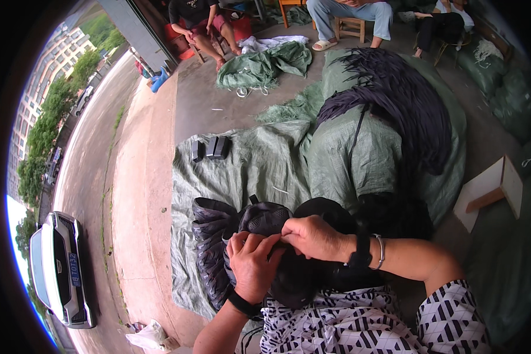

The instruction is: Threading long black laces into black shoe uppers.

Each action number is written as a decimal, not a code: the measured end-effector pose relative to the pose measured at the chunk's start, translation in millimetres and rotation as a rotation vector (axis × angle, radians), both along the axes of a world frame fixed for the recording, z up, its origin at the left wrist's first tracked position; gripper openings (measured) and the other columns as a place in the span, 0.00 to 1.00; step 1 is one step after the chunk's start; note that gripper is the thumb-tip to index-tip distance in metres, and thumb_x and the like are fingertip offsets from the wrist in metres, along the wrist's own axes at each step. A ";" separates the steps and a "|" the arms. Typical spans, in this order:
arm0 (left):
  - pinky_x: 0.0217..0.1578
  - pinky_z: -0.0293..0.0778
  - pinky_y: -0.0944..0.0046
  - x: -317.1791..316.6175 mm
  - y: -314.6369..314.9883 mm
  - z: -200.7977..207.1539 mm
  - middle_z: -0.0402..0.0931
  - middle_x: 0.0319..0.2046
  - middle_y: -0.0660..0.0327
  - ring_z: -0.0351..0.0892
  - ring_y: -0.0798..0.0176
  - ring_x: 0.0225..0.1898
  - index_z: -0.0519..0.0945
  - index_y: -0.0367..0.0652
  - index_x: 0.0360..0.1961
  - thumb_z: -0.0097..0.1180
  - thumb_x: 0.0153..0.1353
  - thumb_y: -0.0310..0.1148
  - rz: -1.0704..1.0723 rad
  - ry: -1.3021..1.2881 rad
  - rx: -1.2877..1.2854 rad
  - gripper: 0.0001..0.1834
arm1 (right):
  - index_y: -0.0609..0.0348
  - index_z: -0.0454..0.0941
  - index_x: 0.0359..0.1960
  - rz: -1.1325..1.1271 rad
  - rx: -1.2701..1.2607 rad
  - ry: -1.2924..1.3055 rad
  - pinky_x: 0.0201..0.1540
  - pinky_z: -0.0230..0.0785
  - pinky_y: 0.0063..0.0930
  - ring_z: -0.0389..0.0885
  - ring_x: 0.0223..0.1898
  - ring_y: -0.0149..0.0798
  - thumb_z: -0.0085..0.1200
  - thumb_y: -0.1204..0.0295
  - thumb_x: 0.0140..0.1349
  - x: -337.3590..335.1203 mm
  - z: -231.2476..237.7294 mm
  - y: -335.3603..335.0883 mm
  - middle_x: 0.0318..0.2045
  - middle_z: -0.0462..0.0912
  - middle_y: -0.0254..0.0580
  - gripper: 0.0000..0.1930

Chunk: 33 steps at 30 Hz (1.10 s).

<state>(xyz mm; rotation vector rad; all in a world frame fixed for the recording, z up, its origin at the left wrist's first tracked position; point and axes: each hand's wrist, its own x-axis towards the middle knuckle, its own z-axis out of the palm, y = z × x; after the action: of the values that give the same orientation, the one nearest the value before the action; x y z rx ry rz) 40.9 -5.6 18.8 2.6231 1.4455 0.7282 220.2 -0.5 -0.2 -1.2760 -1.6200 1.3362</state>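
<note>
In front of my lap my hands meet over a black, rounded piece with a mesh surface point(264, 218), which looks like a cap. My left hand point(252, 262) is closed, its fingertips pinched together against the dark fabric. Fingers curled into a pinch, my right hand point(315, 237) touches the left at the fingertips; whatever is between them is too small or hidden to make out. Beside my left hand lies a row of dark, overlapping folded pieces point(209, 239). More black rounded fabric point(321, 209) sits just beyond my right hand.
A green woven sheet point(242, 168) carries small black blocks point(218, 147). Ahead stands a stuffed green sack point(354, 153) with a heap of dark strips point(395, 94). A white board piece point(492, 189) is at right. Seated people are at the back; a white car point(56, 271) is left.
</note>
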 end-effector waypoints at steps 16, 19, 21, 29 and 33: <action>0.55 0.59 0.54 4.0 7.5 -7.7 0.68 0.28 0.64 0.69 0.55 0.40 0.76 0.49 0.32 0.58 0.52 0.31 -0.105 0.115 -0.076 0.05 | 0.65 0.77 0.39 0.032 -0.060 0.049 0.21 0.67 0.19 0.75 0.18 0.24 0.49 0.70 0.66 32.2 9.1 17.9 0.19 0.78 0.34 0.10; 0.51 0.65 0.52 -1.9 11.2 0.9 0.69 0.31 0.63 0.70 0.54 0.40 0.77 0.48 0.33 0.60 0.51 0.30 -0.225 -0.123 -0.181 0.07 | 0.64 0.76 0.38 0.040 -0.113 0.062 0.22 0.66 0.20 0.75 0.18 0.25 0.49 0.70 0.66 32.0 9.8 22.5 0.19 0.78 0.35 0.09; 0.48 0.65 0.54 0.7 12.2 -2.2 0.69 0.31 0.63 0.70 0.54 0.38 0.78 0.49 0.33 0.61 0.49 0.28 -0.235 -0.035 -0.064 0.09 | 0.64 0.75 0.36 0.032 -0.123 0.061 0.22 0.66 0.20 0.75 0.17 0.25 0.49 0.71 0.65 27.5 14.6 21.3 0.19 0.78 0.35 0.08; 0.50 0.65 0.53 5.2 7.1 -7.9 0.68 0.30 0.63 0.71 0.57 0.39 0.79 0.50 0.32 0.63 0.45 0.28 -0.143 0.082 0.000 0.11 | 0.58 0.77 0.28 0.070 0.235 -0.179 0.31 0.71 0.35 0.81 0.27 0.44 0.57 0.71 0.52 15.1 -2.0 24.4 0.21 0.80 0.43 0.05; 0.41 0.69 0.57 2.8 2.1 -4.6 0.70 0.30 0.63 0.73 0.57 0.36 0.79 0.48 0.32 0.64 0.44 0.27 -0.319 0.029 0.023 0.12 | 0.60 0.78 0.28 0.134 0.285 -0.199 0.29 0.70 0.29 0.80 0.24 0.37 0.59 0.72 0.54 14.4 -12.8 27.6 0.21 0.80 0.40 0.06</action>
<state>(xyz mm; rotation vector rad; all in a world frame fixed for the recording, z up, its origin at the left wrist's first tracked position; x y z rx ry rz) 43.7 -3.5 14.2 2.7951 0.9907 0.6747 234.6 27.1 -13.0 -1.1726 -1.9838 1.0311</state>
